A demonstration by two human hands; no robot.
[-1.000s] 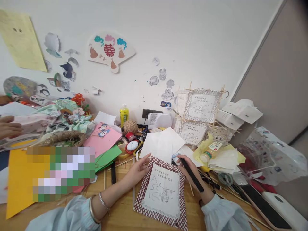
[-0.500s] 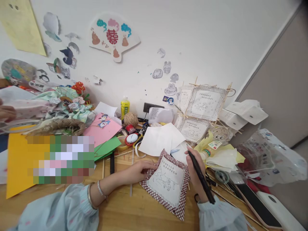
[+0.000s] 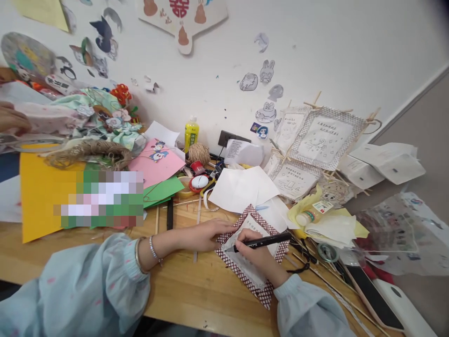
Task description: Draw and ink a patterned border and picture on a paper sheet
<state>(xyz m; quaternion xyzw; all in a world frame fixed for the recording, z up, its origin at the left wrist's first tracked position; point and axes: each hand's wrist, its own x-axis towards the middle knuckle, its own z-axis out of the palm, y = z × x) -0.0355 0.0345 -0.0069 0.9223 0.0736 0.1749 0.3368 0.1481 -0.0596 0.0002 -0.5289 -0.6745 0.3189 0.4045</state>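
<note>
A square paper panel (image 3: pixel 250 220) with a dark red lattice border and a line drawing lies tilted on the wooden table (image 3: pixel 196 290). My left hand (image 3: pixel 201 234) rests flat on its left edge, fingers stretched out and pressing the paper down. My right hand (image 3: pixel 256 255) lies over the middle of the panel, closed round a black marker pen (image 3: pixel 263 241). The pen's tip touches the paper near my left fingertips. Both arms wear light blue sleeves, and bracelets sit on my left wrist.
White paper sheets (image 3: pixel 242 187) lie just behind the panel. Yellow card (image 3: pixel 38 187), pink and green card sit left. Twine ball (image 3: pixel 199 152), yellow bottle (image 3: pixel 191 132) and finished stick-framed panels (image 3: pixel 326 140) stand by the wall. Another person's hand (image 3: pixel 12 119) is at the far left.
The panel slid nearer and turned. My right hand swung the pen from upright at the panel's right edge down onto the paper. The view tilted downward.
</note>
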